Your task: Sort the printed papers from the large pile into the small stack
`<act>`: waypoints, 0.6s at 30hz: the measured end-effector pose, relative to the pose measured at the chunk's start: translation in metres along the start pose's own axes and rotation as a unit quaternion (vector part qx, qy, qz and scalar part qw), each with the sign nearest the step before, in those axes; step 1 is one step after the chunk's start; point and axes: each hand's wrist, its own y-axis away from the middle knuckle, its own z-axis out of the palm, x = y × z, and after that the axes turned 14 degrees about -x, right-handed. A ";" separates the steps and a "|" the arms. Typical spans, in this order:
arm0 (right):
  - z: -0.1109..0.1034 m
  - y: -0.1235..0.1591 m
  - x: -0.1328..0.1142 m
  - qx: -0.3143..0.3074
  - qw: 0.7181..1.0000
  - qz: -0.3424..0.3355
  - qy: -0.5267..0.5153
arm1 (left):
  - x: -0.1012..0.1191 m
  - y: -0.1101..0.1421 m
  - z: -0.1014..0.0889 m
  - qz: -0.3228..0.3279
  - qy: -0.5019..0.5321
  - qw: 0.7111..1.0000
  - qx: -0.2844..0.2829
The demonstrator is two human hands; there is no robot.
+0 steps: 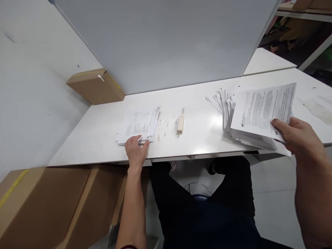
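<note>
On the left of the white table lies a small stack of printed sheets (137, 121). My left hand (136, 148) rests at its near edge, thumb and fingers apart. My right hand (301, 136) is closed on a printed sheet (261, 109), with the thumb on top. That sheet is tilted over a messier pile of papers (249, 138), whose left edges fan out. Whether more than one sheet is in the right hand, I cannot tell. Between the two paper groups lies a slim beige object (181, 124), perhaps a stapler.
A grey-white panel (176, 41) stands along the back of the white table (202, 138). A cardboard box (95, 86) sits at the back left corner. Large cardboard boxes (46, 204) stand below the front left edge. Shelving (311, 14) is at the far right.
</note>
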 end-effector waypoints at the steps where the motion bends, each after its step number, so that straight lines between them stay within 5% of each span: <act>1: -0.006 -0.006 0.002 0.018 0.999 0.026 0.029 | -0.003 -0.002 0.001 0.004 -0.007 1.000 -0.008; 7: -0.006 0.009 -0.009 0.122 0.960 0.043 0.248 | -0.007 -0.007 0.005 -0.009 0.002 0.999 -0.032; 14: 0.045 0.062 -0.031 0.078 0.978 -0.029 0.193 | -0.006 -0.016 -0.003 -0.020 0.006 0.999 -0.037; 18: 0.092 0.081 -0.032 0.050 0.984 -0.109 0.133 | 0.011 -0.013 -0.016 -0.028 0.023 0.998 0.057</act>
